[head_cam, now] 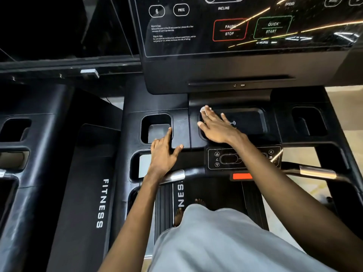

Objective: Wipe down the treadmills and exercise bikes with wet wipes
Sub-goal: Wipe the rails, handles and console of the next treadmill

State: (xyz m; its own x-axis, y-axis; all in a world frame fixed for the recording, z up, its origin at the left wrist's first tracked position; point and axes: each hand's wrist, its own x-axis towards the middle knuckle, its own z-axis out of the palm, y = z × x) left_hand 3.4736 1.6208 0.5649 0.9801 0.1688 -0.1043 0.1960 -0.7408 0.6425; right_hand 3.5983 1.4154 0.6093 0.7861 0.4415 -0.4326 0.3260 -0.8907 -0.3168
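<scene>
We are pressing a small, crumpled white wet wipe (204, 109) into the 11 o'clock corner of the phone tray (255, 118) on the glossy black treadmill (245, 67). Our right hand (218, 126) is lying flat over it, fingers straight and spread, and only a pale scrap is showing past the fingertips. At 8 o'clock from it, our left hand (164, 154) is resting on the console beside a cup recess (155, 124), index finger and thumb splayed, holding nothing.

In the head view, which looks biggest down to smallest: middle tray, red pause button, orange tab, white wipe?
1. middle tray
2. red pause button
3. orange tab
4. white wipe, mostly hidden under the right hand, so unsure
</scene>
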